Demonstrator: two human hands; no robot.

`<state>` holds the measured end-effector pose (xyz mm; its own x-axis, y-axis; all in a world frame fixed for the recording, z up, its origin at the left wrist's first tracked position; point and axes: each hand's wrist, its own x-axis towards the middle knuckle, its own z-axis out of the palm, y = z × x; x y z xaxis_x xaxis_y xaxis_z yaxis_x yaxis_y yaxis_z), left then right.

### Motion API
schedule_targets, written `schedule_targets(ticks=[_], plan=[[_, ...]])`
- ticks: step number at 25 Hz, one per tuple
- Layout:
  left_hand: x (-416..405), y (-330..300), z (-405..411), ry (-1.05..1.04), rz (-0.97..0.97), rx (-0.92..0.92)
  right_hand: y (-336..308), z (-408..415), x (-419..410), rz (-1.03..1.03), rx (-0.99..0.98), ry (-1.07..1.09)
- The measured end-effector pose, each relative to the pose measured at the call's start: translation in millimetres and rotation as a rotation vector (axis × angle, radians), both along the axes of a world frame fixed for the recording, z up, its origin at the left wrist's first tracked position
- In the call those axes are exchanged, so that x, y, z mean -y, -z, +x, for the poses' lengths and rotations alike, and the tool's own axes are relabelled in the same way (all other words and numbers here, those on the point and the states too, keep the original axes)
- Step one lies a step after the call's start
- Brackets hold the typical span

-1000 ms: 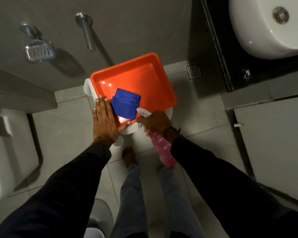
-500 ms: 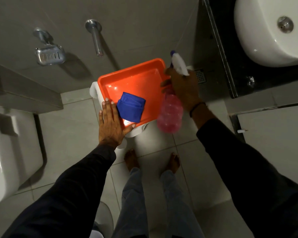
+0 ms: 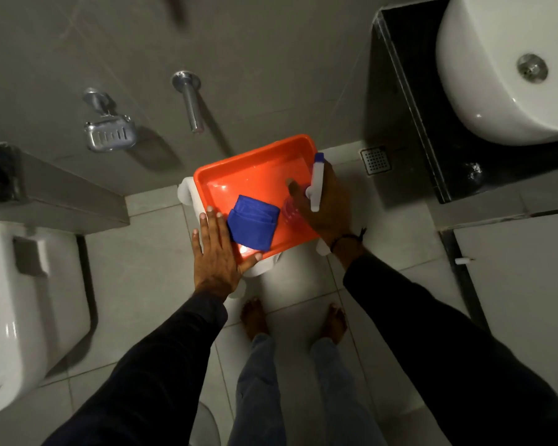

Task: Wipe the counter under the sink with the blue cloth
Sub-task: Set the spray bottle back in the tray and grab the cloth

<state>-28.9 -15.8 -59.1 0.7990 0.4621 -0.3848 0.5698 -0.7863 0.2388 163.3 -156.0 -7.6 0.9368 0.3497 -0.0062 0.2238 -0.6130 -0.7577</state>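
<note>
A folded blue cloth (image 3: pixel 252 223) lies in the near left part of an orange tray (image 3: pixel 258 169) that rests on a white stool. My left hand (image 3: pixel 216 252) lies flat on the tray's near left corner, fingers spread, thumb under the rim, just left of the cloth. My right hand (image 3: pixel 327 207) grips a pink spray bottle (image 3: pixel 291 211) with a white trigger head (image 3: pixel 317 181), held over the tray's right side. The black counter (image 3: pixel 409 123) with the white sink (image 3: pixel 496 75) is at the upper right.
A white toilet (image 3: pixel 20 300) stands at the left. A wall tap (image 3: pixel 189 98) and a chrome soap dish (image 3: pixel 110 135) hang on the grey wall above the tray. A floor drain (image 3: pixel 376 160) sits beside the counter. A white cabinet door (image 3: pixel 522 284) is at the right. My bare feet stand below the stool.
My right hand lifted the spray bottle from below the tray, swung it up to the right, then lowered it over the tray's right side. The left hand stayed on the tray corner.
</note>
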Motion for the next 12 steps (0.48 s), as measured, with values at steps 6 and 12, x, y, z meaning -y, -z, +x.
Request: schedule_targets(ticks=[6,12], plan=[[-10.6,-17.1,17.5,0.045,0.024,-0.048,3.3,-63.7,55.9,-0.202,-0.224,0.269],[-34.1,-10.8,61.7,0.293,0.185,-0.165,24.4,-85.3,-2.2,-0.451,-0.130,-0.015]])
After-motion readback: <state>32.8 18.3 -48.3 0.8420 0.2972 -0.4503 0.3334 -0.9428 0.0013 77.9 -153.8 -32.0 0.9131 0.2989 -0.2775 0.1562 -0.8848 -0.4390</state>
